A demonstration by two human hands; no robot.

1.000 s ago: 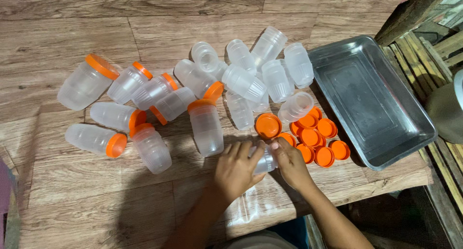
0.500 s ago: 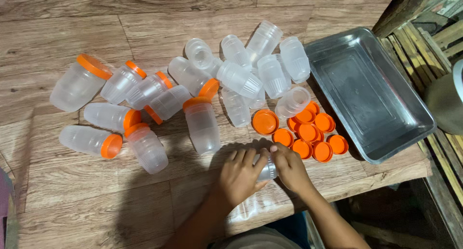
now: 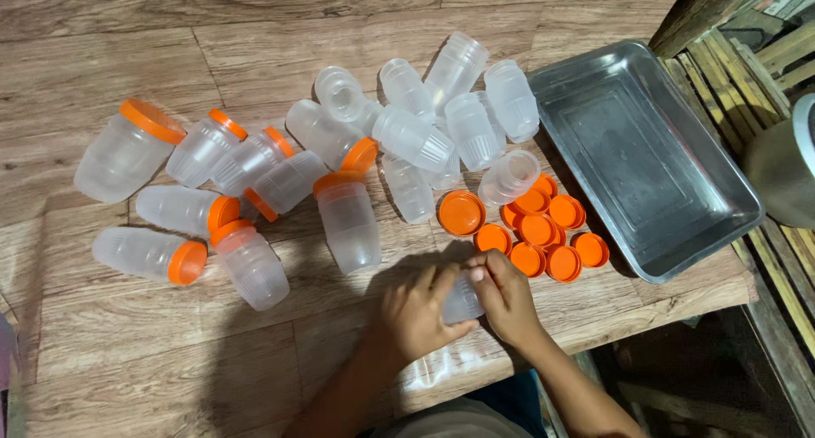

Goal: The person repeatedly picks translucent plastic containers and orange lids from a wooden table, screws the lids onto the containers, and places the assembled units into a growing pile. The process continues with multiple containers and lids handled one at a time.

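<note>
Both of my hands are closed around one small clear plastic jar [image 3: 463, 300] near the front of the wooden table [image 3: 127, 345]. My left hand [image 3: 418, 312] wraps its left side, and my right hand [image 3: 507, 295] covers its right side and top. Whether a lid is on this jar is hidden by my fingers. Just beyond my hands lies a cluster of several loose orange lids [image 3: 531, 230]. Uncapped clear jars [image 3: 441, 124] lie heaped at the back centre. Capped jars with orange lids [image 3: 204, 209] lie and stand to the left.
A rectangular metal tray [image 3: 645, 158] sits on the table's right end, with nothing in it. A slatted wooden bench [image 3: 764, 73] stands to the right, with a grey round object [image 3: 785, 166] at the frame edge. The table's front right corner is near my right forearm.
My hands stayed together on the jar, shifting slightly. The camera view drifted a little, so the jars appear a bit higher and further left in the frame.
</note>
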